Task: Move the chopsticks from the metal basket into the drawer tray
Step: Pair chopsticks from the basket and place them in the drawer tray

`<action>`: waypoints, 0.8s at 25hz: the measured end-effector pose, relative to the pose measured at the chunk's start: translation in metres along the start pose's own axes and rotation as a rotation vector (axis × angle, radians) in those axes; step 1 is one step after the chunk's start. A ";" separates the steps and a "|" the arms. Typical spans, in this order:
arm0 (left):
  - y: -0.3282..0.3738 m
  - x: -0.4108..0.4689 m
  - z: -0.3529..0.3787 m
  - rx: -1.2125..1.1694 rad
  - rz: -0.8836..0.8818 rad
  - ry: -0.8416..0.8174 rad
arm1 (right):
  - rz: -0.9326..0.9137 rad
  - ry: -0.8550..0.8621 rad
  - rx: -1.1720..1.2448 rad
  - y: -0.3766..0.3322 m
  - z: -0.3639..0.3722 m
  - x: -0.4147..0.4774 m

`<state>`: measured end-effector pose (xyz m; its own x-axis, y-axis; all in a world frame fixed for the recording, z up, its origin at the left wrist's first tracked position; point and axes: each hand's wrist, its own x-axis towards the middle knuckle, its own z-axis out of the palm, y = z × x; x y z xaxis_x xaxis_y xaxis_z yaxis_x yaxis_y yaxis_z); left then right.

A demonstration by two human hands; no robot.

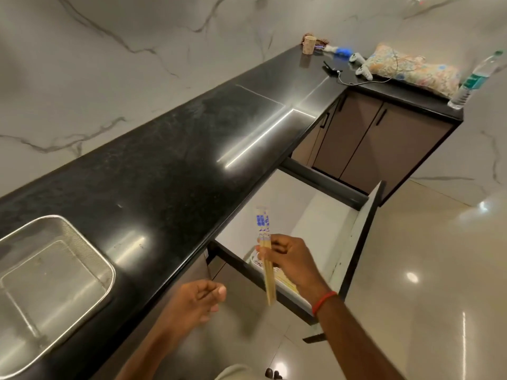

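Over the open drawer (301, 215) below the counter (164, 174), head cam: R hand (288, 259) pinches a pair of chopsticks (268, 281) btwn thumb and fingers, near their middle. Sticks stand nearly upright, blue-patterned ends up, plain wood tips down, held in the air just above the tray (253, 259). Tray sits at the near end of the drawer, mostly hidden by the hand; more pale sticks lie in it (count can't be told). Red band (323, 300) on the R wrist. L hand (194, 300) hangs in front of the counter edge, fingers loosely curled, gripping nothing, apart from the chopsticks. Basket (82, 239) rests on the counter at far left, well apart from the drawer. At the counter's far end: cup (309, 44), phone (330, 69) w/ cable, two controllers (356, 58), patterned cushion (411, 69), bottle (477, 78).
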<state>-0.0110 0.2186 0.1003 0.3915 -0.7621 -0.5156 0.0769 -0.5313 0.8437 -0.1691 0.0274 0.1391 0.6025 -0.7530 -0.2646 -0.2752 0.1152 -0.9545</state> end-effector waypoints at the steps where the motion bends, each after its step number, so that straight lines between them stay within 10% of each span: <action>1: 0.000 -0.001 0.005 -0.003 -0.009 0.009 | 0.009 0.024 -0.030 0.006 -0.020 0.005; 20: -0.031 -0.073 0.087 -0.174 -0.166 0.374 | -0.132 -0.286 -1.186 0.150 -0.083 0.115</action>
<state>-0.1217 0.2584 0.0983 0.6632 -0.4686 -0.5836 0.3074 -0.5404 0.7833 -0.2030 -0.0958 -0.0228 0.7789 -0.5275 -0.3392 -0.6209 -0.7246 -0.2990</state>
